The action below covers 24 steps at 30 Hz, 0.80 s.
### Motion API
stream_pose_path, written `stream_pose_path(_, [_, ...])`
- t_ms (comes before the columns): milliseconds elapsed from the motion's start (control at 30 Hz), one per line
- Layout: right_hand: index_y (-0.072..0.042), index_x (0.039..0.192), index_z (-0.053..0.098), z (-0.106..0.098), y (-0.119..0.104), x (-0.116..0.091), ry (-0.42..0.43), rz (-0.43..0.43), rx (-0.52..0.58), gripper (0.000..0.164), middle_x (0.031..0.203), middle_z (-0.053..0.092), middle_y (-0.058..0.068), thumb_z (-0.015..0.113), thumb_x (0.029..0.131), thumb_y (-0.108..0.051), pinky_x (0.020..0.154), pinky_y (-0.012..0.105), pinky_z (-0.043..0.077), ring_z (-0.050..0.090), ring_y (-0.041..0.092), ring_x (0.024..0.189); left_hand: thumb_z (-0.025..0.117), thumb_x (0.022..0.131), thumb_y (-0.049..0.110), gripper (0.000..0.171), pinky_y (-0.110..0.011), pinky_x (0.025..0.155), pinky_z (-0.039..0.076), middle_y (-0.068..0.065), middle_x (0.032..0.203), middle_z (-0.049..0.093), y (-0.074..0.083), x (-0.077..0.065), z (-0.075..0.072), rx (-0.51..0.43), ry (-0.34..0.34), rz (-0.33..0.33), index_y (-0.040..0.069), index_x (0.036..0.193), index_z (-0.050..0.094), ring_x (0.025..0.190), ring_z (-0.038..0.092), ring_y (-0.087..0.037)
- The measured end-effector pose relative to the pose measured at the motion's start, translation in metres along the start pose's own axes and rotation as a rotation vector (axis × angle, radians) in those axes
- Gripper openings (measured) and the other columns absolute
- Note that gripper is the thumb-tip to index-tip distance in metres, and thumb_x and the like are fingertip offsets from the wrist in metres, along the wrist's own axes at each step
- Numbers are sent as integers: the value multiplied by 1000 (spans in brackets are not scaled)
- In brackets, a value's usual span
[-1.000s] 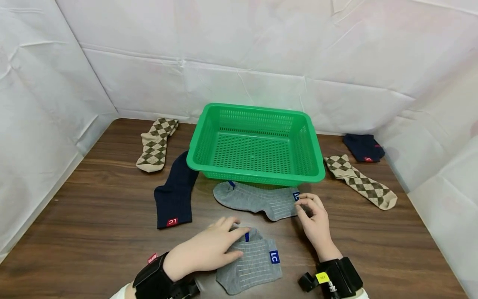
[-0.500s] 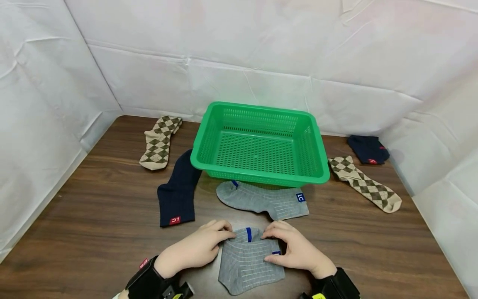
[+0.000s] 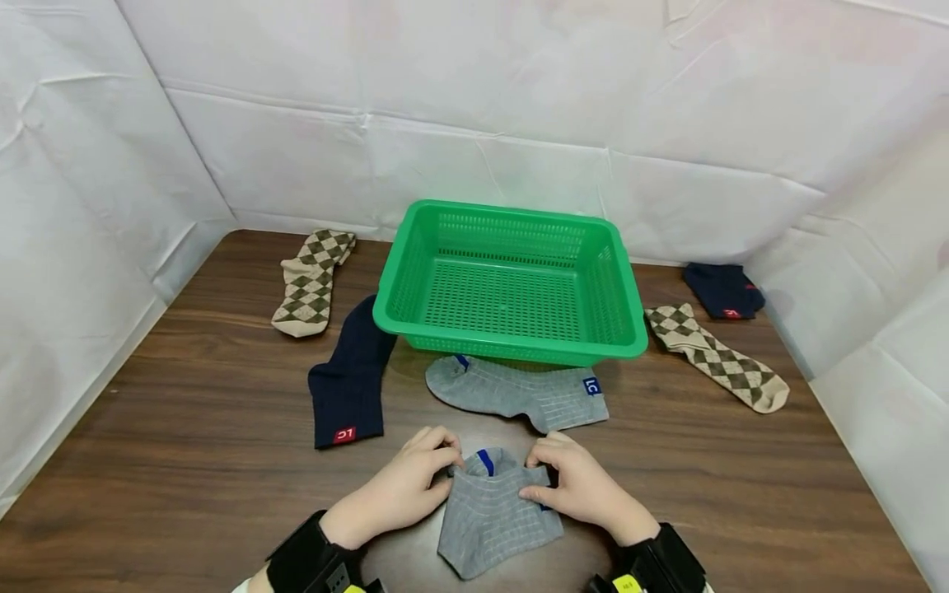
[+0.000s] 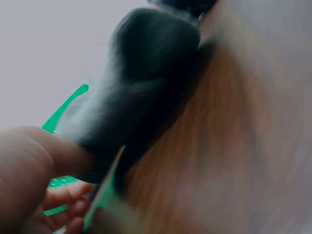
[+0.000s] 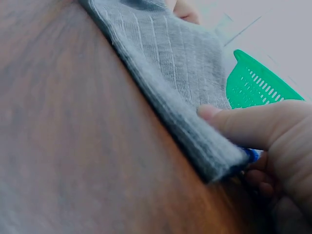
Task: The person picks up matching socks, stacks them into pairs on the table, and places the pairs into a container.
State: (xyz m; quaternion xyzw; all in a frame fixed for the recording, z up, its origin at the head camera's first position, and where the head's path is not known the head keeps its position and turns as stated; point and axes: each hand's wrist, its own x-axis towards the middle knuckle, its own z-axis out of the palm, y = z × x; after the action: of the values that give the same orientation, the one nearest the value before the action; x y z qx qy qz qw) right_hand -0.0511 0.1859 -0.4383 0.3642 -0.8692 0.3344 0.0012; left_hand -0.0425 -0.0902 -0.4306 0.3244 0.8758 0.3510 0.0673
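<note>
A folded grey sock [image 3: 498,519] with fine pale stripes and a blue mark lies at the front of the table. My left hand [image 3: 404,486] pinches its upper left side; the left wrist view, though blurred, has the thumb over the dark cloth [image 4: 131,87]. On the other side my right hand [image 3: 578,486] pinches the sock's cuff, its thumb on top in the right wrist view, partly covering the blue label. A second grey sock [image 3: 519,394] with a blue LC label lies flat just behind, touched by neither hand.
A green perforated basket [image 3: 511,342] stands behind the grey socks. Left of it lie a navy sock [image 3: 348,379] and a checked sock [image 3: 311,284]. On the right are another checked sock [image 3: 715,358] and a folded navy sock [image 3: 722,290]. White sheeting [image 3: 474,99] encloses the table.
My right hand has come from the flat grey sock's cuff to the folded one. Both hands now pinch the folded sock, and its upper part has bunched and shifted.
</note>
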Motion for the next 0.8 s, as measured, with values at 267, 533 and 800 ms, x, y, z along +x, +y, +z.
stream_pose_path(267, [-16,75,43,-1,1,0,38,33,106,32,73,35,-10,74,80,-8,60,23,27,30,1,70,47,100,24,10,-32,92,45,5,118,58,-1,1,5,-261,48,8,22,92,53,112,53,-12])
stream_pose_path(533, [-9,90,45,-6,-2,-3,177,362,354,11,88,45,1,54,95,-8,66,25,36,44,6,79,50,98,16,12,-13,52,25,12,65,29,1,-1,4,-196,151,114,16,87,46,54,25,6])
stream_pose_path(800, [-10,107,59,-7,-3,-1,335,500,195,14,115,64,7,58,94,-13,92,41,45,54,22,116,56,96,25,22,-17,54,34,14,60,34,-3,-2,5,-212,130,20,13,114,57,51,25,6])
